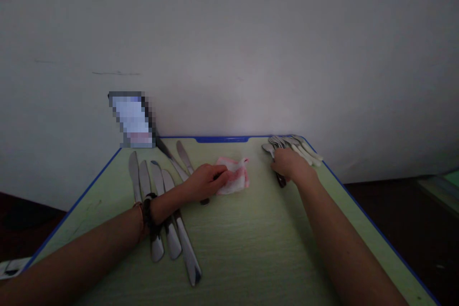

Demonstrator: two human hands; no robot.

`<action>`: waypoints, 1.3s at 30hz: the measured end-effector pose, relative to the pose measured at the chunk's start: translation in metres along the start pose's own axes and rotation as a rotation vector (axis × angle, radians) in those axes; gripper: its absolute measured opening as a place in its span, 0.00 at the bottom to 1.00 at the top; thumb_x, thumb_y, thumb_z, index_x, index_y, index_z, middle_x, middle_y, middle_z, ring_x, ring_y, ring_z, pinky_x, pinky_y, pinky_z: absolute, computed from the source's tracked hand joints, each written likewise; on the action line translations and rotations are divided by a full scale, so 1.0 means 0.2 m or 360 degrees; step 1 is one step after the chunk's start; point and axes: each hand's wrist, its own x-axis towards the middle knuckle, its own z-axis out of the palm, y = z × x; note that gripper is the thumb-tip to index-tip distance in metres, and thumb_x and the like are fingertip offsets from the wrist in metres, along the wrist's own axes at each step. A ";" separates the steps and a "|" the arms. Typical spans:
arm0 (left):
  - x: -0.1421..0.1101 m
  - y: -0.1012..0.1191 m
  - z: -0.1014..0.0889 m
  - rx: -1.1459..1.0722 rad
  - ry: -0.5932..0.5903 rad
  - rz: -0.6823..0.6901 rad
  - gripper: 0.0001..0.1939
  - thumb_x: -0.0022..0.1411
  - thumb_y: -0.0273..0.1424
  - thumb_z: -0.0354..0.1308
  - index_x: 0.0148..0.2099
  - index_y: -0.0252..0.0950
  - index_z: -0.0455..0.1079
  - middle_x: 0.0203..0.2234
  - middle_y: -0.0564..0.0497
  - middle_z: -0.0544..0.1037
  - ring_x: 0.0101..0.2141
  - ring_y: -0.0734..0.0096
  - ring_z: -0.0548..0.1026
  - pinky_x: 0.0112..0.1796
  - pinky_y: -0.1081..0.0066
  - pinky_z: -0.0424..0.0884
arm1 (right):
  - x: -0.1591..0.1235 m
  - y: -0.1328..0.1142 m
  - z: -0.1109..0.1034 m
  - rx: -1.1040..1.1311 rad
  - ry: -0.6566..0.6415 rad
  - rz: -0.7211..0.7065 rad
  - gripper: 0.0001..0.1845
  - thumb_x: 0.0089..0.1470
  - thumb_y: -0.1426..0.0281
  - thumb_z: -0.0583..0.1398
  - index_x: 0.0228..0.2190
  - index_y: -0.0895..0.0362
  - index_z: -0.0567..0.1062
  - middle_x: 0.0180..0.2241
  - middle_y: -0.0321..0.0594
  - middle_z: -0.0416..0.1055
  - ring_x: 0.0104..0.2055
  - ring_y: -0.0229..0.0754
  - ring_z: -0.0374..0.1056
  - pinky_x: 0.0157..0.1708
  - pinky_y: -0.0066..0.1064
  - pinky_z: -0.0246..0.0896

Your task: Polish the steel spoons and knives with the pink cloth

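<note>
My left hand (206, 181) is closed on the near left part of a pink-and-white cloth (239, 178), which lies crumpled on the table. Under and beside my left wrist are several table knives (186, 244) with metal blades and handles. At the far right, my right hand (289, 165) grips a spoon (267, 147); its dark handle end sticks out below the fingers. Just past that hand lies a bunch of forks and spoons (304, 152), some with white handles, partly hidden by the hand.
A blurred-out phone-like screen (134, 122) leans at the table's far left corner. The pale green table (233, 248) has a blue edge and stands against a plain wall (251, 48). Dark floor (390, 215) shows to the right.
</note>
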 end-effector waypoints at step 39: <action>0.00 0.02 -0.01 -0.0018 -0.0010 -0.0018 0.18 0.64 0.36 0.42 0.23 0.36 0.56 0.14 0.59 0.56 0.18 0.79 0.57 0.21 0.75 0.48 | -0.02 0.00 -0.03 -0.0025 -0.0056 0.0018 0.21 0.48 0.74 0.54 0.45 0.65 0.74 0.43 0.58 0.73 0.48 0.53 0.69 0.40 0.35 0.65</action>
